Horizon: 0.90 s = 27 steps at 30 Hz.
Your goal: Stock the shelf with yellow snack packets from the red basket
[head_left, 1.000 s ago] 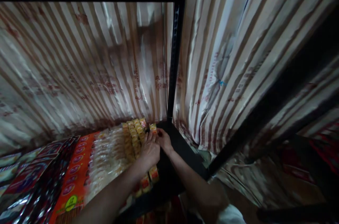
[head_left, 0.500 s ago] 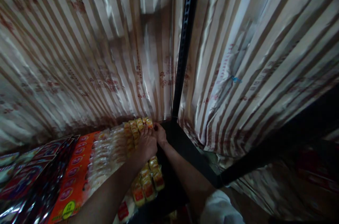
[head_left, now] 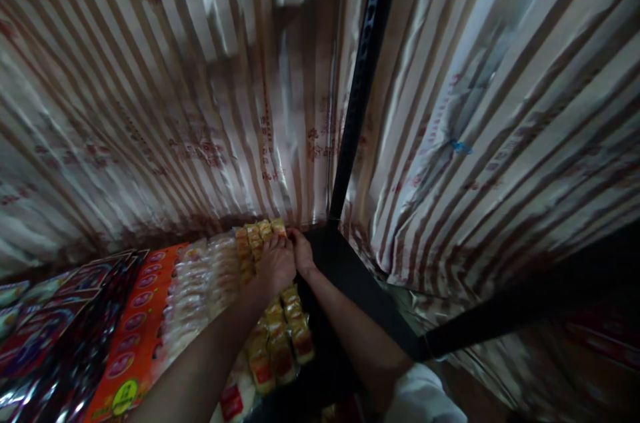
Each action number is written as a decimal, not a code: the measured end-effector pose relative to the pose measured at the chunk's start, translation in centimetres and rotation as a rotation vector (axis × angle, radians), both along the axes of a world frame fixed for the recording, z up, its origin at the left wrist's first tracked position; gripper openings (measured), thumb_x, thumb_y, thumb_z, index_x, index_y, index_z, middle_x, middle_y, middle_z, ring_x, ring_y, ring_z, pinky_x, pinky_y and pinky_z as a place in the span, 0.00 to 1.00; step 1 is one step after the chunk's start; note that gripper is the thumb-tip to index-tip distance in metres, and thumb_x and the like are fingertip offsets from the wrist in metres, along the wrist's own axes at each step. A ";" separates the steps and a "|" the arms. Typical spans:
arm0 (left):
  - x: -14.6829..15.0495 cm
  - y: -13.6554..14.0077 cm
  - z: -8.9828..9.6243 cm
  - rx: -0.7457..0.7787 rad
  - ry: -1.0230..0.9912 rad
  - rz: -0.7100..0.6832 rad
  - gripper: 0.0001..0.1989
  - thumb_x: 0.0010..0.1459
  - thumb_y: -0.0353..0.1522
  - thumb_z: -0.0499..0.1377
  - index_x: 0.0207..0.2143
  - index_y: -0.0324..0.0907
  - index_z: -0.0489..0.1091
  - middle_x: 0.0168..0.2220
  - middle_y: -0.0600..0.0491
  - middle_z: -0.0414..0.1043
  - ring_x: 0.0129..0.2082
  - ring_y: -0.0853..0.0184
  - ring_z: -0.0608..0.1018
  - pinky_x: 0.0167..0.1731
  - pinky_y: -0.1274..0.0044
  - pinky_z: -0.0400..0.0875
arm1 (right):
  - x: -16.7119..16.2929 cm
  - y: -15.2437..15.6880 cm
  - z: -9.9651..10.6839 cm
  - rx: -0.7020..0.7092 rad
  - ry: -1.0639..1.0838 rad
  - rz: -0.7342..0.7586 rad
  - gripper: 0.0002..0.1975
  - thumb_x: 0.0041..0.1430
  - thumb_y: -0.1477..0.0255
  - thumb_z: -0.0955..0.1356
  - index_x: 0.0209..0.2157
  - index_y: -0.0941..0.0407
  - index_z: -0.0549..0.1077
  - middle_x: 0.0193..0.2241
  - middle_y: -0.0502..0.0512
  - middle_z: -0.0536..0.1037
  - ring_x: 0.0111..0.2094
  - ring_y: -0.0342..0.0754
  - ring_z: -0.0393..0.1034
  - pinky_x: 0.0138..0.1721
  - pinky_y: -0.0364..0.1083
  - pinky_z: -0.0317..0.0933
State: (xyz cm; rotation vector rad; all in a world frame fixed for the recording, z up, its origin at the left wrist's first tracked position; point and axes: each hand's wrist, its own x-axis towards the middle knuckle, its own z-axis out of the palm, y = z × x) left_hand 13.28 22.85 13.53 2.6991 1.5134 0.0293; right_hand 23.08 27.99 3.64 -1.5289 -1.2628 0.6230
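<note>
Left hand [head_left: 278,268] palm-down on packs [head_left: 281,353], right hand [head_left: 302,252] curled beside it, too dim to tell if either's pinching.

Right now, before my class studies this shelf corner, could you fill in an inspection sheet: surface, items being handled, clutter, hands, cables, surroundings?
Surface: black shelf, dimly lit.
Items being handled: yellow wrapped packs in close rows; red marks show on the front ones.
Clutter: left of them, clear-wrapped packs, orange packaging and dark glossy packets.
Left hand: lies over the yellow wrapped packs near the back; grip cannot be told.
Right hand: beside their rear right end, fingertips partly hidden.
Cables: nothing seen that is plainly a cable.
Surroundings: striped sheeting behind and to the right; black upright post at the corner.
</note>
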 end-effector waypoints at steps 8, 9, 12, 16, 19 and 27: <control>-0.1 1.5 -1.6 0.028 -0.065 -0.026 0.20 0.58 0.27 0.46 0.51 0.32 0.66 0.56 0.39 0.64 0.60 0.56 0.59 0.59 0.61 0.48 | 0.1 -0.1 -0.5 0.001 -0.047 -0.024 0.18 0.48 0.80 0.62 0.39 0.55 0.76 0.39 0.54 0.78 0.43 0.48 0.71 0.50 0.47 0.62; -0.1 1.6 -1.6 0.024 -0.061 -0.028 0.20 0.57 0.27 0.46 0.51 0.32 0.66 0.55 0.39 0.65 0.60 0.56 0.59 0.59 0.61 0.48 | 0.1 -0.2 -0.6 0.005 -0.035 -0.032 0.18 0.48 0.80 0.62 0.39 0.56 0.76 0.39 0.54 0.78 0.43 0.48 0.71 0.49 0.48 0.62; -0.2 2.0 -1.7 0.014 -0.057 -0.032 0.20 0.57 0.27 0.47 0.50 0.32 0.66 0.54 0.39 0.66 0.61 0.55 0.59 0.60 0.60 0.46 | -0.2 -0.3 -1.0 0.016 0.005 -0.038 0.16 0.48 0.78 0.63 0.39 0.57 0.75 0.39 0.56 0.78 0.41 0.48 0.71 0.48 0.47 0.63; -0.1 2.3 -2.0 0.003 -0.061 -0.021 0.19 0.57 0.27 0.46 0.49 0.34 0.68 0.53 0.40 0.67 0.60 0.55 0.59 0.60 0.59 0.45 | -0.5 -0.4 -1.4 0.046 0.033 -0.050 0.14 0.49 0.74 0.62 0.39 0.58 0.74 0.38 0.57 0.77 0.40 0.48 0.71 0.46 0.47 0.63; -0.1 2.5 -2.4 0.018 -0.066 -0.018 0.19 0.57 0.26 0.46 0.48 0.34 0.68 0.52 0.40 0.68 0.60 0.54 0.59 0.59 0.58 0.45 | -0.4 -0.5 -1.5 0.034 0.033 -0.036 0.13 0.49 0.73 0.61 0.37 0.58 0.72 0.36 0.56 0.77 0.38 0.48 0.70 0.44 0.46 0.63; -0.1 2.2 -1.9 0.031 -0.068 -0.023 0.19 0.57 0.26 0.46 0.48 0.37 0.69 0.52 0.41 0.68 0.61 0.56 0.58 0.60 0.60 0.44 | -0.1 -0.7 -1.7 0.037 0.106 0.027 0.11 0.51 0.69 0.63 0.37 0.56 0.69 0.34 0.53 0.77 0.35 0.46 0.71 0.41 0.45 0.64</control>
